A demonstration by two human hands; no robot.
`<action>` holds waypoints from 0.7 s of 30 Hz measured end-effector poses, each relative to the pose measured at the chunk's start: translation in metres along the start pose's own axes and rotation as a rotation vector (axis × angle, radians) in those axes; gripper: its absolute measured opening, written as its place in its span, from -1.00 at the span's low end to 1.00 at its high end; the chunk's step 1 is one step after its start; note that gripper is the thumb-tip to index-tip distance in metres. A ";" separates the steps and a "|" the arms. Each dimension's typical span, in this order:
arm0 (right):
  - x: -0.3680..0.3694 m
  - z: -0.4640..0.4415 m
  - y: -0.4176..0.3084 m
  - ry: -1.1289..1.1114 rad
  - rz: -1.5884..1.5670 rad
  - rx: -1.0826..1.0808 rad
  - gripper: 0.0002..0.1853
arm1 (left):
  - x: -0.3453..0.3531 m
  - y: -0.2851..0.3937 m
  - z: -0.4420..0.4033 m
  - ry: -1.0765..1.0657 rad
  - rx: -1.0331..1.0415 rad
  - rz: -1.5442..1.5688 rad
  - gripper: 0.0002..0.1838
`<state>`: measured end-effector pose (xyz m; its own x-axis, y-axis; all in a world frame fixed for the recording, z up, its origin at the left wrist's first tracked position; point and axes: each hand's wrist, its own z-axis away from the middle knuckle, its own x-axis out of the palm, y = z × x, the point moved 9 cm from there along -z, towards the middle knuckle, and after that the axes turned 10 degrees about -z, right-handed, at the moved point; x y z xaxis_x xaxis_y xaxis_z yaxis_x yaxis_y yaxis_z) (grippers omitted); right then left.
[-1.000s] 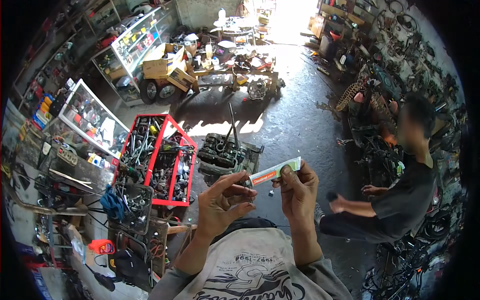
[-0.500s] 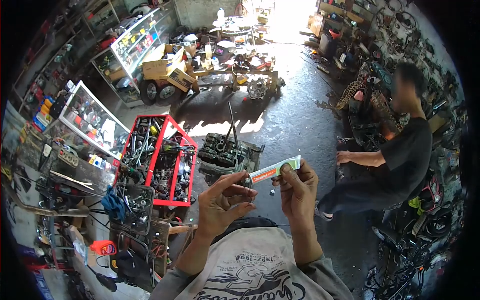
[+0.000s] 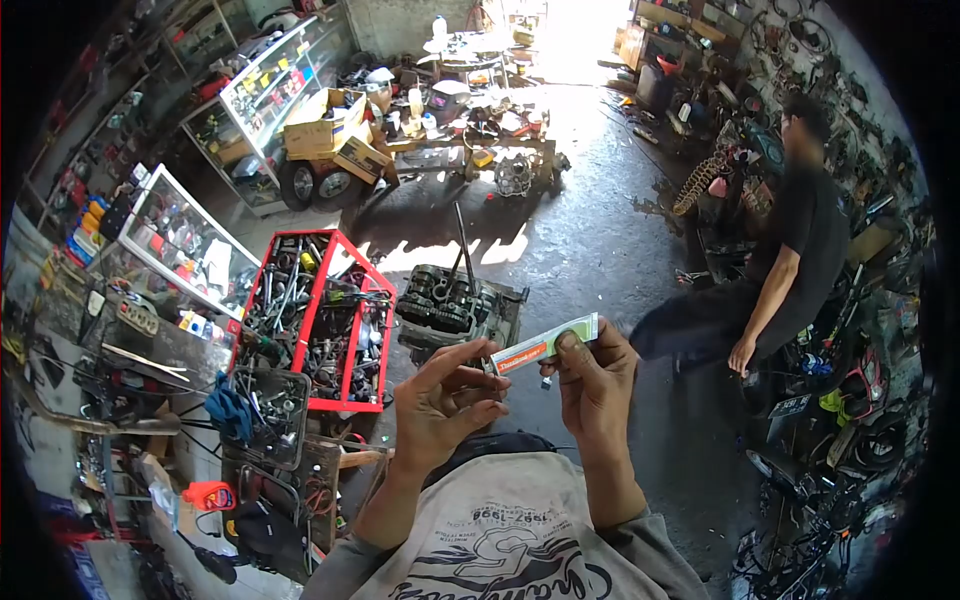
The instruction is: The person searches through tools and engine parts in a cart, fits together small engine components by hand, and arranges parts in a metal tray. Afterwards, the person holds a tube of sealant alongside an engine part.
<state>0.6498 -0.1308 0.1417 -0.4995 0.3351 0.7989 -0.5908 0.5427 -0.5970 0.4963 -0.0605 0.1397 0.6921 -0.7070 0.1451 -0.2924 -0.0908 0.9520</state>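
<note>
A white, orange and green tube [image 3: 530,350] is held tilted in front of my chest, its flat end up to the right. My right hand [image 3: 592,385] pinches the tube near that flat end, thumb on top. My left hand [image 3: 445,405] is curled around the tube's lower left end, where a small dark part shows between the fingers; its exact shape is too small to tell. Just beyond my hands an engine block [image 3: 455,310] stands on the floor with a long rod upright in it.
A red tool rack [image 3: 318,320] full of tools stands left of the engine. A metal tray [image 3: 265,410] holds small parts. Another person [image 3: 800,240] is at the right, near piled parts. Behind, a low bench [image 3: 430,160] carries bottles and parts beside glass cabinets.
The other person has risen from a bent posture and moved back, one arm now hanging down. The tube has shifted very slightly left in my hands, which keep their hold.
</note>
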 end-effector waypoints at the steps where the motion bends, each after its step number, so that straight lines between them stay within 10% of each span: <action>1: 0.001 0.001 -0.001 -0.011 0.012 -0.003 -0.90 | 0.000 0.000 0.000 0.004 0.002 -0.003 -0.34; 21: 0.007 0.005 -0.013 -0.055 0.108 -0.108 -0.91 | -0.006 0.001 0.000 0.117 -0.032 0.017 -0.27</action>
<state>0.6514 -0.1393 0.1547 -0.5922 0.3554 0.7232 -0.4611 0.5866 -0.6658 0.4917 -0.0569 0.1397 0.7599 -0.6216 0.1902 -0.2850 -0.0556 0.9569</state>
